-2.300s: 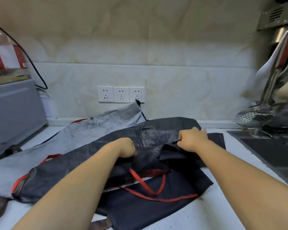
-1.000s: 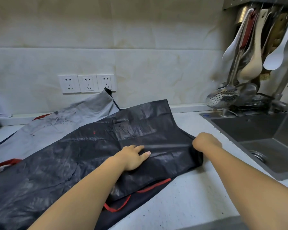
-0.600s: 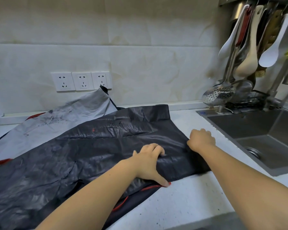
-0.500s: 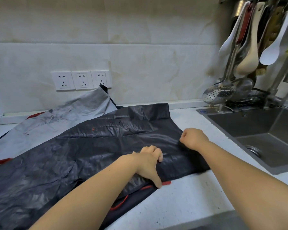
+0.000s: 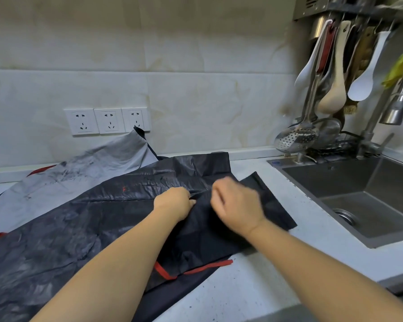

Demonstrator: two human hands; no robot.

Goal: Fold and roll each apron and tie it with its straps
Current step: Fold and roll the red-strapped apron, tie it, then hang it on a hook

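A shiny black apron [image 5: 84,219] lies spread over the white counter [image 5: 254,291], its right end turned over into a dull dark flap [image 5: 270,205]. A red strap [image 5: 203,267] peeks out under its near edge. My left hand [image 5: 173,203] grips a ridge of the black fabric at the fold. Just to its right, my right hand [image 5: 236,205] is blurred, with curled fingers pinching the same fold. A second, grey apron [image 5: 91,168] lies behind, leaning up against the wall.
A steel sink [image 5: 363,196] is sunk into the counter at the right, with a tap [image 5: 396,105] above it. Ladles and spoons [image 5: 335,89] hang over its back corner. Three wall sockets [image 5: 108,120] sit behind the aprons.
Both hands moved together to the middle of the apron's right end. That end has been folded back leftward, exposing a dull dark flap. My left hand went from flat to gripping.
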